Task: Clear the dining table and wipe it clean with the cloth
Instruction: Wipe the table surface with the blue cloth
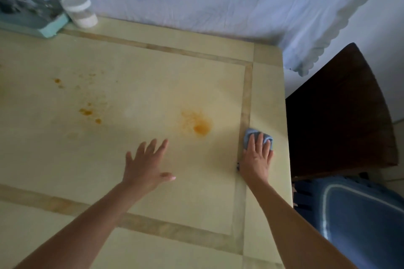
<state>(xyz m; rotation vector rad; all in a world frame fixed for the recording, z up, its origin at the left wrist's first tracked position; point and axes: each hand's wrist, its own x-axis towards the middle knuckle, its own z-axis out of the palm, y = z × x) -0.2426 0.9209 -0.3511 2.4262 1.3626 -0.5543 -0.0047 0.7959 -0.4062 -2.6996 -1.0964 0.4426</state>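
Pressing blue cloth (248, 135) under flat right grip (258, 157); left grip (145, 164) spread wide near stain (201, 128).

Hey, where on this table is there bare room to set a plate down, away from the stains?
Bare table lies between the small orange spots and the big orange stain, and along the far edge right of the jar. Crowded: the far-left corner with jar and teal tray, and the right edge, where the right hand presses the cloth.

I see a smooth, matt cream counter (153, 85) with orange stains, a soft blue cloth (249, 135), a white plastic-lidded jar (79, 10) far left, and a dark wood chair (341, 111) right.
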